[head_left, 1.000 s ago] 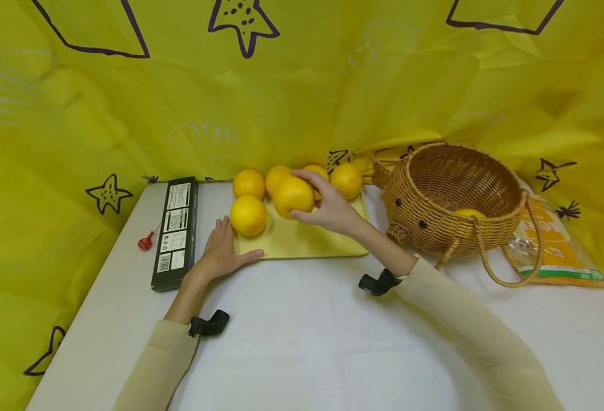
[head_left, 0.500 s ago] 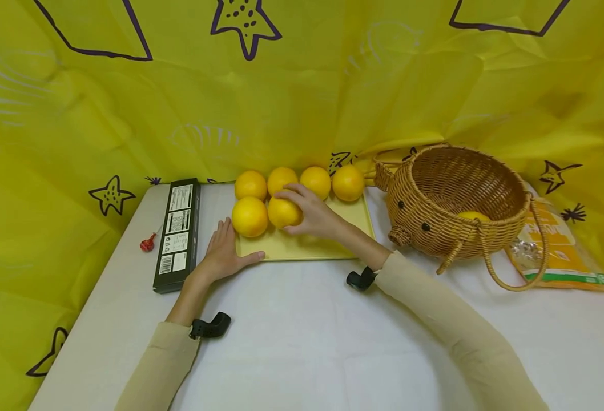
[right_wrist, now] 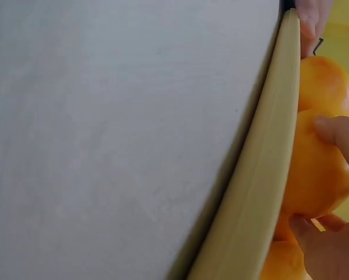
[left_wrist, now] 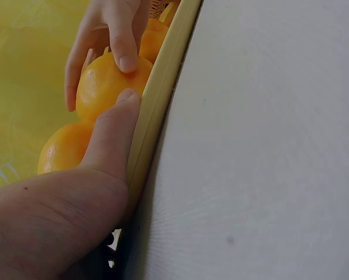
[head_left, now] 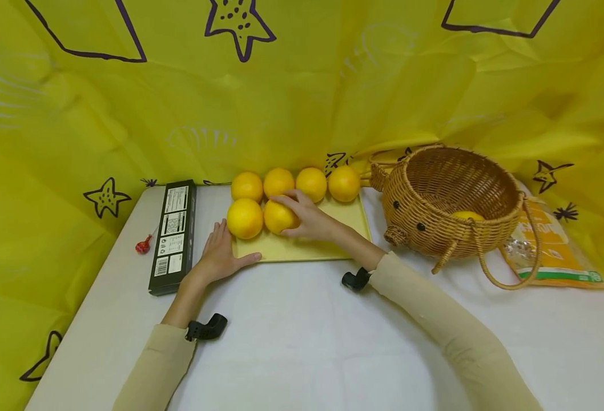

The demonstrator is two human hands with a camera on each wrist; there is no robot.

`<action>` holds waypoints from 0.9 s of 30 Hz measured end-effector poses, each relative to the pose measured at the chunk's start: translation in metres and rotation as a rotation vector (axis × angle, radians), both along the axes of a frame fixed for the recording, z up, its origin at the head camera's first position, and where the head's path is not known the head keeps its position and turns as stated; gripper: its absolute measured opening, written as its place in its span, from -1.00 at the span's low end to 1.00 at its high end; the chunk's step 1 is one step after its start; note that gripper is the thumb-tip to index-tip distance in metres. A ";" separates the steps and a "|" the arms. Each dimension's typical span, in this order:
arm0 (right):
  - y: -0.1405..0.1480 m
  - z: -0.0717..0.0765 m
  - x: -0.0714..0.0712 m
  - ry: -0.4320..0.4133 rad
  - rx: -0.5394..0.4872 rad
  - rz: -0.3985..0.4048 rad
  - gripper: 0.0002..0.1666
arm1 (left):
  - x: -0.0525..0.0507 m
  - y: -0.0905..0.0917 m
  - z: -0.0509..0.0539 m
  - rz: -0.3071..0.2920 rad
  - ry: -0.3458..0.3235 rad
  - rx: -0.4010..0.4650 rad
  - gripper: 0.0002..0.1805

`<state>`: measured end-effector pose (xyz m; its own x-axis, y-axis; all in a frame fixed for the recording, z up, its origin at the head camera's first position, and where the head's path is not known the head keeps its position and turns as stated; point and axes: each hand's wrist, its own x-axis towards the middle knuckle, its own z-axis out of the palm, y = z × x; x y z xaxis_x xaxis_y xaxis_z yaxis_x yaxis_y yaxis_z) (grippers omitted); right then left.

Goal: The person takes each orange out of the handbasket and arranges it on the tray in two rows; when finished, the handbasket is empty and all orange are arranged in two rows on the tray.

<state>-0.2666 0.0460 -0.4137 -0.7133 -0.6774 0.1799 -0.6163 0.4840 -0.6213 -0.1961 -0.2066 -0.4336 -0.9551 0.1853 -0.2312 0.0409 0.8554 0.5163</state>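
Note:
My right hand (head_left: 313,221) holds an orange (head_left: 277,217) low in the yellow tray (head_left: 307,250), its thumb and fingers spread round the fruit. To the left, touching or almost touching it, sits another orange (head_left: 244,218). Behind them a row of several oranges (head_left: 310,184) lines the tray's far side. My left hand (head_left: 218,257) rests at the tray's front left corner, fingers straight along the side and thumb along the front rim. In the right wrist view, the gripped orange (right_wrist: 315,169) shows beside the tray's rim (right_wrist: 261,175).
A wicker pig-shaped basket (head_left: 415,234) stands right of the tray with a yellow-orange fruit (head_left: 467,216) inside. An orange-and-white packet (head_left: 554,251) lies partly behind its handle. Left of the tray are a long black box (head_left: 172,237) and a red-wrapped lollipop (head_left: 143,245).
My right hand has lowered its orange toward me into the tray's front row, beside the left one. It now stays almost still there. The left hand has kept its place.

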 end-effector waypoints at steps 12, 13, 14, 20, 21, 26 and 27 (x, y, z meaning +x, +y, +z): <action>0.037 0.032 0.048 0.041 0.013 0.056 -0.10 | 0.002 -0.001 -0.002 0.007 0.006 0.017 0.33; 0.045 0.035 0.057 0.037 0.004 0.064 -0.13 | 0.002 -0.001 -0.002 0.008 0.008 0.017 0.33; 0.052 0.038 0.065 0.035 -0.004 0.065 -0.15 | 0.002 -0.001 -0.002 0.007 0.009 0.017 0.33; 0.093 0.050 0.104 0.018 -0.111 0.010 -0.25 | -0.001 -0.002 0.000 -0.005 0.016 0.010 0.33; 0.100 0.051 0.107 0.023 -0.131 0.001 -0.27 | -0.001 -0.002 0.001 -0.008 0.017 0.009 0.33; 0.133 0.064 0.116 0.012 -0.172 -0.026 -0.35 | -0.001 -0.002 -0.001 -0.014 0.012 0.006 0.33; 0.141 0.072 0.114 -0.009 -0.162 -0.043 -0.37 | -0.001 -0.002 -0.002 -0.013 0.010 0.004 0.34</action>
